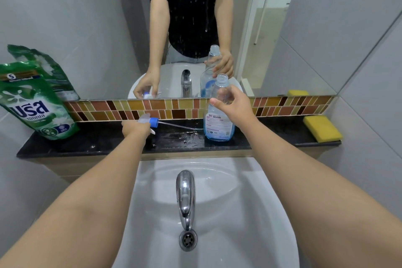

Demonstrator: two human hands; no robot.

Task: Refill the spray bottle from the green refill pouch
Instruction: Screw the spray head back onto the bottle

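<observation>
Mirror (87, 17) fills the wall above a band of brown mosaic tiles (174, 111), and a white basin (217, 213) with a chrome tap (185, 198) sits below a dark ledge (97, 143). Leaning at the ledge's left end is the green pouch (37, 102), upright against the wall, well apart from both hands. On the ledge right of centre stands the bottle (219, 115), uncapped, with blue liquid low in it. The right hand (235, 104) curls loosely round its neck; a firm grip cannot be told. A yellow sponge (322, 128) lies at the far right. The left hand (134, 128) holds the sprayer (150, 121) on the ledge, its tube (180, 126) trailing toward the bottle.
</observation>
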